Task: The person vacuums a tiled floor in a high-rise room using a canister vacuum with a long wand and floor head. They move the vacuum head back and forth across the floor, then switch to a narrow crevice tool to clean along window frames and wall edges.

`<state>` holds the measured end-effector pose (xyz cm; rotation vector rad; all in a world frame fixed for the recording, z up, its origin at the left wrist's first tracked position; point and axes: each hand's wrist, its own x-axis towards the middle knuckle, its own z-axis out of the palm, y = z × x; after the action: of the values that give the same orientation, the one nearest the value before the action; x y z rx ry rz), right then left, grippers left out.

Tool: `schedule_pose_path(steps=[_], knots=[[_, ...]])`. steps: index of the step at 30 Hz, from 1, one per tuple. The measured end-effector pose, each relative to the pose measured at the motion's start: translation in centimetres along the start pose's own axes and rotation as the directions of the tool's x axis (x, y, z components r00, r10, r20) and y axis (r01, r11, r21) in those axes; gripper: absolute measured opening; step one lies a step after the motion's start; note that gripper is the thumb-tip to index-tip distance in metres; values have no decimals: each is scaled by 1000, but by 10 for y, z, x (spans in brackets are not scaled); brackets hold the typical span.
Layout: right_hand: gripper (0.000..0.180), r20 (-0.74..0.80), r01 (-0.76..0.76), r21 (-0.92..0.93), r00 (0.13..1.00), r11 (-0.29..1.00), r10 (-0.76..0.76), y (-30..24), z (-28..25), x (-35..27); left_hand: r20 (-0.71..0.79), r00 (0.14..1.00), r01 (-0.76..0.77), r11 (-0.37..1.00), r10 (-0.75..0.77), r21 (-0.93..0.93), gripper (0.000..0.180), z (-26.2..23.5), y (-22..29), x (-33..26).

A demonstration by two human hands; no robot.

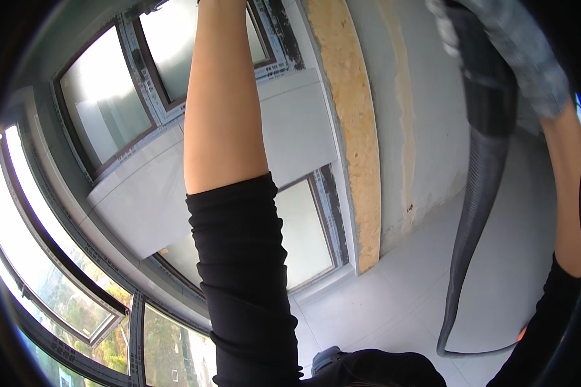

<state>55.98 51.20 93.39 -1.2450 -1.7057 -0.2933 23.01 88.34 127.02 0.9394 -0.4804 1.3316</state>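
Note:
My right hand (pixel 526 55), in a grey-white work glove, is raised at the upper right. Its fingers wrap round the black rigid end of a vacuum hose (pixel 476 184). The ribbed black hose hangs from this grip, bends near the floor and runs right behind my sleeve. Whatever lies at the hose's upper end is cut off by the frame. My left forearm (pixel 224 103) reaches straight up past the windows, its black sleeve pushed to the elbow. The left hand itself is beyond the top edge, so its fingers are hidden.
Framed glass panes (pixel 106 97) and a pale ledge (pixel 297 116) lie behind my left arm. An open window (pixel 58 258) stands at lower left. A yellowish wall strip (pixel 352 129) borders a grey wall (pixel 426 116). Light tiles (pixel 381 309) cover the floor.

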Motion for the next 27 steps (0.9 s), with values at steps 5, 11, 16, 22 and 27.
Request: schedule_pose_path(steps=[5,11,16,22,27], knots=[[59,20,46,-17,999,999,-46,29,53,-113,122,988,-121,966,95,229,23,-134,-89,-235],[61,284,-254,26,929,967,236,31,131,-263,-420,907,-92,976,1,-197,25,-214,-132,-536],[49,435,-181,142,894,973,103,25,177,-274,-837,530,-290,900,-133,-327,32,-306,-136,-704],[51,572,-217,275,820,936,22,-33,270,-244,-910,213,-391,823,-355,-413,28,-396,-142,-880],[60,560,-311,383,827,870,49,-59,340,-249,-812,-61,-414,754,-581,-509,35,-431,-144,-974]])
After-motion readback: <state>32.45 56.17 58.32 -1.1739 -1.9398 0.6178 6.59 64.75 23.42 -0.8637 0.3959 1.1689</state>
